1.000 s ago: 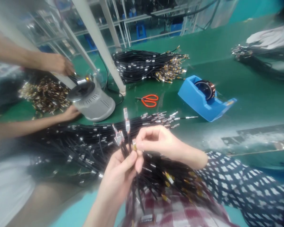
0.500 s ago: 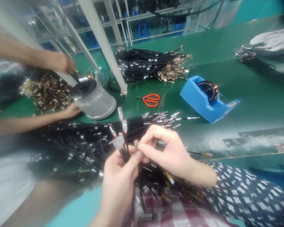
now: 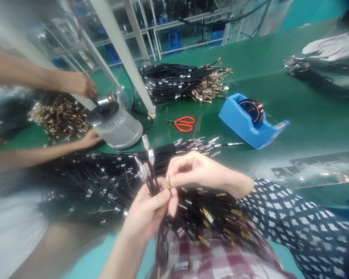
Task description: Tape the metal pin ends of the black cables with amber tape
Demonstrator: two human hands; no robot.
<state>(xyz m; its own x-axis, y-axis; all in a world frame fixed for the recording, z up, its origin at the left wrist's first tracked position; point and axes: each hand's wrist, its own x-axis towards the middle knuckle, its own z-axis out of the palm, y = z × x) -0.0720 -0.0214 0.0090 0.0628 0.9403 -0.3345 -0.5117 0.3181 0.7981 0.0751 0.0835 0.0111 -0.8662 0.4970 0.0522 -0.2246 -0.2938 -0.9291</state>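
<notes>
My left hand (image 3: pixel 147 213) is closed around a small bunch of black cables (image 3: pixel 151 180) whose silver connector ends (image 3: pixel 145 161) stick up above my fingers. My right hand (image 3: pixel 196 172) pinches the tip of one cable (image 3: pixel 168 181) between thumb and forefinger, right beside my left thumb. Both hands hover over a big spread of black cables with metal ends (image 3: pixel 104 182) lying across the green table (image 3: pixel 308 116) and my lap.
A co-worker's hands (image 3: pixel 81 83) work at a grey round machine (image 3: pixel 116 124) at the left, next to a heap of gold connectors (image 3: pixel 58 118). Orange scissors (image 3: pixel 183 123), a blue tape dispenser (image 3: pixel 250 120) and another cable bundle (image 3: pixel 180 81) lie beyond. A white post (image 3: pixel 125 54) stands behind.
My right hand shifted slightly, keeping its pinch on the cable tip beside my left thumb. The co-worker's upper hand moved a little over the machine.
</notes>
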